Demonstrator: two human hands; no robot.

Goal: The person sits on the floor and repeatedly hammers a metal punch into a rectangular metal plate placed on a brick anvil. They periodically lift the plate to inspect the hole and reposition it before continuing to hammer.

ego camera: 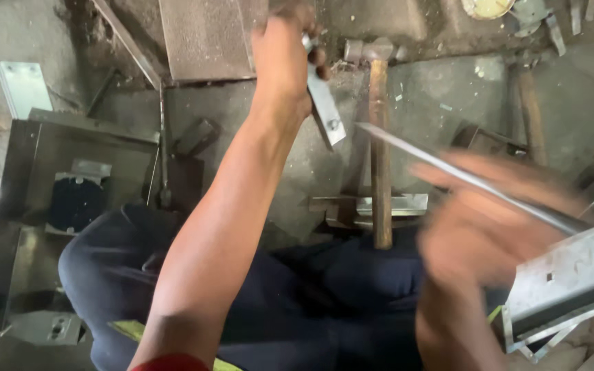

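Left hand [284,58]: raised, arm stretched forward, fingers closed around the top end of a flat metal bracket [324,103]. Bracket hangs downward and to the right from the fist, a bolt or rivet visible near its free end. Held clear of the floor, touching nothing else.

Right hand [479,227]: heavily motion-blurred. Thin metal rod [462,175] runs across it, from a point near the bracket's lower end toward the lower right. Appears to grip the rod, but finger positions not resolvable; state cannot be told for certain.

Rod tip near the bracket, not visibly touching it.

Between the hands, on the concrete floor [441,103]: hammer [378,137] with wooden handle, head away from the body, lying untouched. Under its handle, a short angle-section piece [393,205].

Right edge: galvanised channel section [572,275] with punched holes, just beside the blurred hand. Left: dark sheet-metal box [29,206] with a round-holed plate inside.

Judgement on progress: bracket and rod both in hand, not yet brought together; hammer not taken up. Looks like an early stage, with any joining or striking work left.
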